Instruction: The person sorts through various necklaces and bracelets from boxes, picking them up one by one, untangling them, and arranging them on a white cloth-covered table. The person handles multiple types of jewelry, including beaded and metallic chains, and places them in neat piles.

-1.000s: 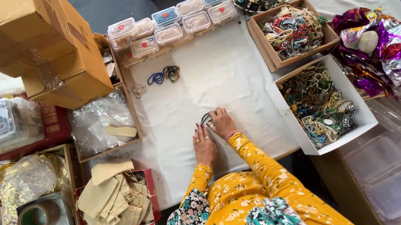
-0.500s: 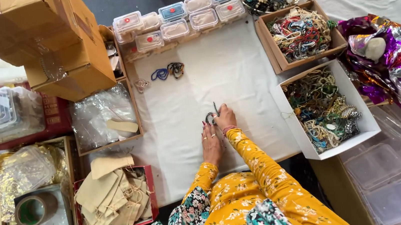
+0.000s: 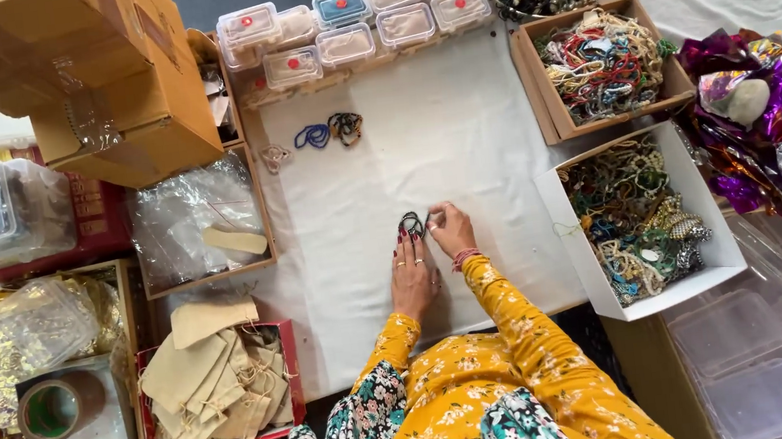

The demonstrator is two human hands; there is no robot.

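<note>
We see both hands on the white cloth [image 3: 460, 133], working a small dark coiled necklace [image 3: 410, 224] that lies near the middle of the cloth. Left hand [image 3: 413, 276] lies flat, fingertips pressing on the coil; right hand [image 3: 451, 229] pinches its right edge. Farther up the cloth rest a blue bead loop [image 3: 312, 136] and a dark bead loop [image 3: 345, 127], well apart from the hands; a white box of mixed jewellery [image 3: 641, 220] stands to the right

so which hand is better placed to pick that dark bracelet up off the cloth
Probably the right hand: its fingertips already pinch the edge of the dark bracelet. The left hand lies flat on the white cloth, only pinning it from below.
</note>
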